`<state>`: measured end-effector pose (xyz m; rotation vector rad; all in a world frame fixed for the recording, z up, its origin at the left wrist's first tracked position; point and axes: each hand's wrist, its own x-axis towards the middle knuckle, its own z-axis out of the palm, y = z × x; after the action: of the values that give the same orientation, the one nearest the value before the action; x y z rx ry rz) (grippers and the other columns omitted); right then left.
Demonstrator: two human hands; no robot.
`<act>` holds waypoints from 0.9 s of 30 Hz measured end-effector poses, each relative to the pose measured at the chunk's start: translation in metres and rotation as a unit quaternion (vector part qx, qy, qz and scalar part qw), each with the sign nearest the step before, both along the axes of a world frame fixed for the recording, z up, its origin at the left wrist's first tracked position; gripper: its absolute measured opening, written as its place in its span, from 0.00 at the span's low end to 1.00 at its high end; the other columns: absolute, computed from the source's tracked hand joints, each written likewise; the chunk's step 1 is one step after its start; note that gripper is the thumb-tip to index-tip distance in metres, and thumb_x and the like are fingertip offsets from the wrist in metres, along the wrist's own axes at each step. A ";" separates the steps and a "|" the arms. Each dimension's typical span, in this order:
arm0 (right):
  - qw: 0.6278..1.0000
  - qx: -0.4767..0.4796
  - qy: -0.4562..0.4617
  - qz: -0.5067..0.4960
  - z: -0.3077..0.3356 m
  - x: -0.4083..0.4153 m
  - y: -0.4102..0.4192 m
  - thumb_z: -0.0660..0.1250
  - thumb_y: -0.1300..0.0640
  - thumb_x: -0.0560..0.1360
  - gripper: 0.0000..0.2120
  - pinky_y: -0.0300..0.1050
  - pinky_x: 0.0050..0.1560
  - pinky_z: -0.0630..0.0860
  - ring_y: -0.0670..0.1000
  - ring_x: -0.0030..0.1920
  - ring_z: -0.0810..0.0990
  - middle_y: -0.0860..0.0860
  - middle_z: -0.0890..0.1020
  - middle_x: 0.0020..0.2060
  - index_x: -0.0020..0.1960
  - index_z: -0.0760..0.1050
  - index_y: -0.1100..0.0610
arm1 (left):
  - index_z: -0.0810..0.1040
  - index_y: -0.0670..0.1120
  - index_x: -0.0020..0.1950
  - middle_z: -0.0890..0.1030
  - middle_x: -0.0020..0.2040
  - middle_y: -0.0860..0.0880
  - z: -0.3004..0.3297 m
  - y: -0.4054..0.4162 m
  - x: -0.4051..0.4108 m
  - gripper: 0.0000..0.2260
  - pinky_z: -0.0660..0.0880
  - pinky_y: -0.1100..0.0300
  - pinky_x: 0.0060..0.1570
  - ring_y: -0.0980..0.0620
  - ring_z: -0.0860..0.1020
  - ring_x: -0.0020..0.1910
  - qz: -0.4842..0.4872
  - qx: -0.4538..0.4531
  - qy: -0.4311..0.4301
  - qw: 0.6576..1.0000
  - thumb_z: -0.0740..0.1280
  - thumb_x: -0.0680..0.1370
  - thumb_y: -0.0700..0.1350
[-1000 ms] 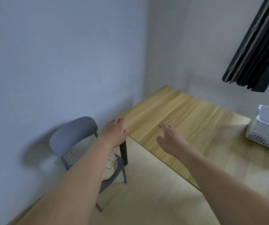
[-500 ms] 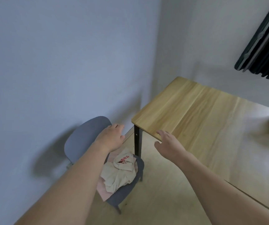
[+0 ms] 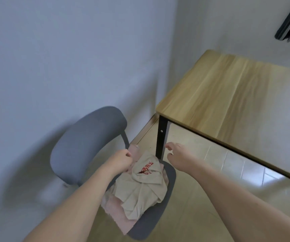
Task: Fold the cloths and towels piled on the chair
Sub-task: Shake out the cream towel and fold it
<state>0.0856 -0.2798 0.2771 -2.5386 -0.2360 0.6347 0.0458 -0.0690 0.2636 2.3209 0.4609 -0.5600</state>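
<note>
Left hand [image 3: 121,160] over chair's [image 3: 88,137] cloth pile [image 3: 140,189] — right hand [image 3: 177,154] spread

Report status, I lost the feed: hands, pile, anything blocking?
Left hand curled at the pile's back edge, grip unclear. Right hand open, empty, above chair. Beige cloth crumpled on pink towel, unfolded. Nothing blocking.

Only print in view: red characters on the beige cloth [image 3: 140,187] at the top of the pile on the grey chair [image 3: 88,142]. They sit on the far part of the cloth, btw the two hands, partly lost in the folds. Look like Chinese-style glyphs, approx two short rows, but too creased & blurred to read. No other text, labels, nos. or signs legible
</note>
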 end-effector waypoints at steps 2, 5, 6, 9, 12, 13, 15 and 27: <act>1.000 -0.006 0.004 -0.005 -0.063 0.016 0.012 0.57 0.61 0.79 0.22 0.43 0.65 0.67 0.52 0.70 0.67 0.52 0.69 0.70 0.73 0.63 0.55 | 0.75 0.41 0.49 0.80 0.41 0.43 -0.068 0.004 0.008 0.07 0.73 0.59 0.34 0.48 0.76 0.31 0.053 -0.063 0.047 0.995 0.59 0.77 0.41; 1.000 0.004 0.007 -0.011 -0.150 0.040 0.026 0.57 0.59 0.80 0.23 0.42 0.64 0.67 0.53 0.70 0.67 0.52 0.68 0.71 0.75 0.61 0.54 | 0.74 0.38 0.52 0.81 0.37 0.42 -0.159 0.008 0.019 0.10 0.74 0.60 0.29 0.47 0.76 0.25 0.106 -0.088 0.072 0.988 0.59 0.77 0.43; 1.000 0.015 0.013 -0.011 -0.171 0.048 0.029 0.57 0.59 0.80 0.24 0.43 0.64 0.67 0.53 0.70 0.67 0.53 0.67 0.72 0.75 0.60 0.54 | 0.75 0.38 0.51 0.82 0.34 0.43 -0.177 0.007 0.023 0.12 0.73 0.62 0.28 0.48 0.75 0.24 0.116 -0.078 0.084 0.987 0.59 0.77 0.46; 0.999 0.035 0.008 -0.010 -0.239 0.073 0.043 0.56 0.55 0.80 0.25 0.44 0.63 0.67 0.54 0.69 0.68 0.54 0.67 0.71 0.76 0.57 0.55 | 0.77 0.39 0.43 0.81 0.26 0.44 -0.233 0.003 0.033 0.22 0.71 0.64 0.27 0.48 0.74 0.21 0.094 -0.021 0.117 0.988 0.59 0.76 0.59; 0.999 0.042 -0.006 -0.017 -0.292 0.091 0.059 0.56 0.51 0.81 0.23 0.47 0.61 0.70 0.55 0.62 0.72 0.54 0.72 0.64 0.73 0.61 0.59 | 0.75 0.42 0.37 0.76 0.22 0.46 -0.273 0.000 0.039 0.25 0.69 0.64 0.28 0.48 0.72 0.21 0.072 -0.002 0.098 0.993 0.61 0.73 0.64; 0.999 0.048 -0.017 -0.020 -0.306 0.095 0.064 0.57 0.51 0.80 0.23 0.48 0.61 0.70 0.55 0.62 0.72 0.55 0.73 0.64 0.72 0.62 0.59 | 0.74 0.42 0.36 0.75 0.21 0.47 -0.283 0.001 0.040 0.24 0.68 0.65 0.27 0.49 0.71 0.20 0.066 0.002 0.080 0.995 0.61 0.73 0.64; 0.996 0.056 -0.064 -0.029 -0.327 0.098 0.069 0.59 0.52 0.79 0.22 0.49 0.63 0.70 0.56 0.64 0.72 0.55 0.73 0.65 0.72 0.65 0.58 | 0.73 0.44 0.35 0.73 0.20 0.49 -0.298 0.005 0.041 0.22 0.65 0.67 0.25 0.50 0.70 0.18 0.058 0.009 0.043 0.997 0.62 0.73 0.62; 0.910 0.297 -0.253 -0.138 -0.314 0.061 0.065 0.54 0.58 0.79 0.06 0.41 0.37 0.69 0.48 0.41 0.74 0.50 0.76 0.42 0.51 0.70 0.53 | 0.74 0.48 0.34 0.75 0.27 0.52 -0.332 0.023 0.015 0.19 0.70 0.59 0.37 0.50 0.73 0.28 0.025 -0.044 -0.121 0.991 0.62 0.77 0.61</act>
<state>0.1464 -0.2144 -0.0373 -2.0290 -0.1999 -0.2025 0.0612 -0.0462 -0.0684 2.2490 0.3703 -0.2653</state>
